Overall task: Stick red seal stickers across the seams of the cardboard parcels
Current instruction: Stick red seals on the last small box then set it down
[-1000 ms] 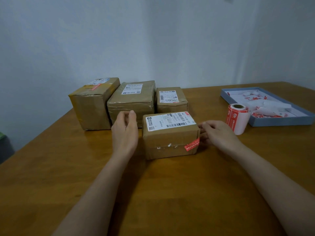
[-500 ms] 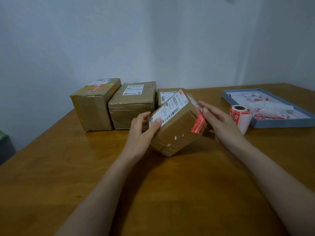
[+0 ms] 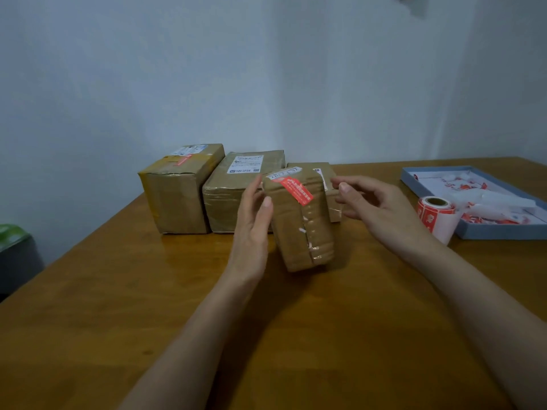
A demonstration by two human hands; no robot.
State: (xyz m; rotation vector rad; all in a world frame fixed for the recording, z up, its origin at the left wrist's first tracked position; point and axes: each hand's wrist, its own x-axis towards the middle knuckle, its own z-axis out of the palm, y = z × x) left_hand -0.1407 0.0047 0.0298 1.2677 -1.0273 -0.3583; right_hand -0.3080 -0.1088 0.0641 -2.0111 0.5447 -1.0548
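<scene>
Head view. Wooden table against a pale wall. Centre: small cardboard parcel standing on end and tilted, its taped seam running down the near face, a red seal sticker lying across the upper edge. Left hand with straight fingers set flat against the parcel's left side, thumb tip on the near face. Right hand just beside the parcel's upper right, fingers loosely curled; whether they touch the parcel or pinch anything cannot be told. Behind, in a row along the wall: large parcel at left with a red sticker on top, middle parcel with a white label, and a third parcel mostly hidden by the held one. Right: roll of red stickers standing upright, touching a shallow blue tray that holds red and white paper scraps. Far left, off the table: green-topped object, blurred.
</scene>
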